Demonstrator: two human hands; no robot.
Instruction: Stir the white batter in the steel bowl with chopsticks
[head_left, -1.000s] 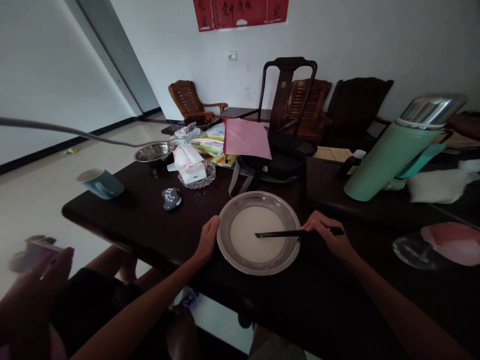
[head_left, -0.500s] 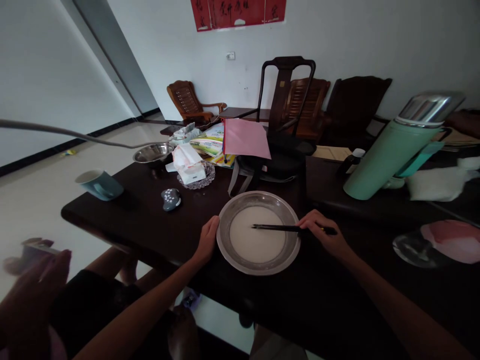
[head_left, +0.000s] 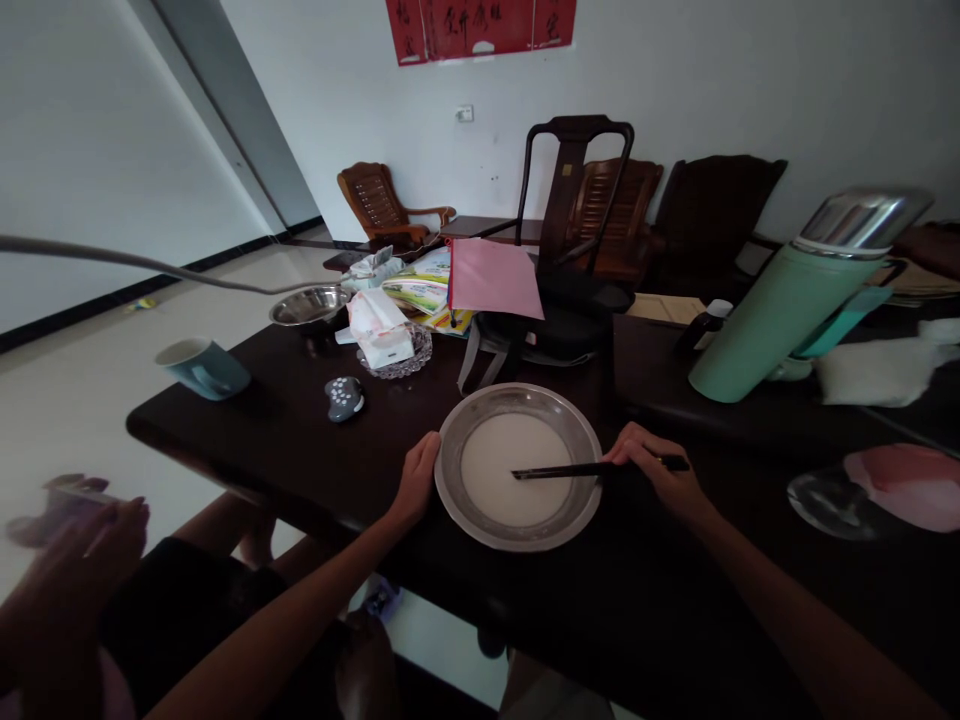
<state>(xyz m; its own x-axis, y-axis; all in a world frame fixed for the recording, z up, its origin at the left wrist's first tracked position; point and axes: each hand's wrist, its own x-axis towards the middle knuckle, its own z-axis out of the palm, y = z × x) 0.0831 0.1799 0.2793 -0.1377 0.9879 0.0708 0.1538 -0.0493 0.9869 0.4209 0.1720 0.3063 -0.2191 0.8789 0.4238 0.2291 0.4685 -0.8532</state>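
A round metal bowl (head_left: 574, 512) stands on the dark table in front of me, with a cloudy white liquid (head_left: 495, 450) in it. My left hand (head_left: 414, 482) is closed on the bowl's left rim, thumb side up. In my right hand (head_left: 658, 468) is a pair of dark chopsticks (head_left: 562, 470), held close together and nearly level. They reach over the right rim, and their tips are in the liquid near the middle of the bowl.
Beyond the bowl lie a black bag (head_left: 570, 325) and a pink folder (head_left: 496, 280). A blue mug (head_left: 214, 372), a grey patterned object (head_left: 343, 398) and a tissue pack (head_left: 382, 330) are to the left. A green thermos (head_left: 780, 320) stands right. Another person's hands (head_left: 97, 540) are at lower left.
The chopstick tips have moved slightly right and toward me in the liquid, and my right hand has shifted a little right. My left hand stays at the bowl's rim.
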